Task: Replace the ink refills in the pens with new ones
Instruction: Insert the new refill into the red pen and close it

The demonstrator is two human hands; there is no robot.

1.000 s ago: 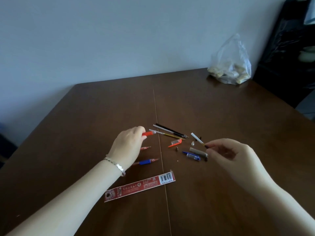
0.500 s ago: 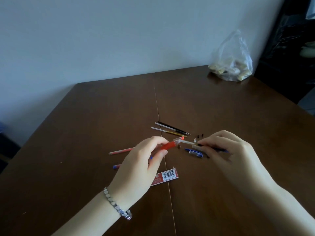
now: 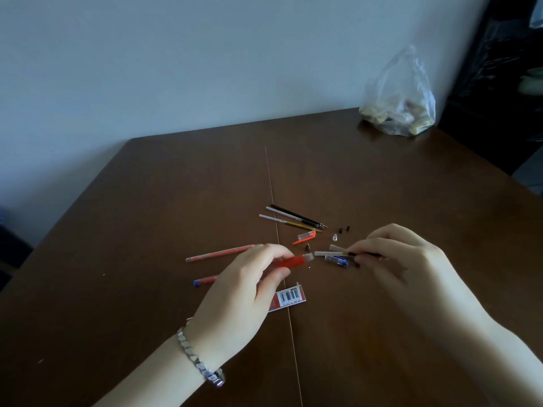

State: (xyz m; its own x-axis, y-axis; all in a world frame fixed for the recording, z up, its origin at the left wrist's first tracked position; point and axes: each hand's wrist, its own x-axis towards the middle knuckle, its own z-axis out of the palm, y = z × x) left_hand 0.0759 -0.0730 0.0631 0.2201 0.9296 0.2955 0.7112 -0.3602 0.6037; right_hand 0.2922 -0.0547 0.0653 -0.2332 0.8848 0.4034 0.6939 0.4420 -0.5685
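My left hand (image 3: pixel 246 292) pinches a red pen barrel (image 3: pixel 295 260), its open end pointing right. My right hand (image 3: pixel 393 259) grips a thin refill (image 3: pixel 326 253), whose pale end sits a small gap from the barrel's mouth. Under them on the brown table (image 3: pixel 176 186) lie a blue pen cap (image 3: pixel 338 260), a red cap (image 3: pixel 306 237), a small clear tip (image 3: pixel 334 237) and tiny dark bits (image 3: pixel 344 229). A red refill (image 3: pixel 220 253) lies to the left. A blue-ended red pen (image 3: pixel 205 280) is partly hidden by my left hand.
Three dark and grey refills (image 3: pixel 293 218) lie side by side behind the hands. A red refill packet with a barcode (image 3: pixel 289 298) lies under my left hand. A clear plastic bag (image 3: pixel 399 104) stands at the table's far right corner, beside dark furniture (image 3: pixel 499 83).
My left hand picked the red barrel off the table and brought it to the centre. My right hand took up a refill; the refill's end now sits just outside the barrel's mouth.
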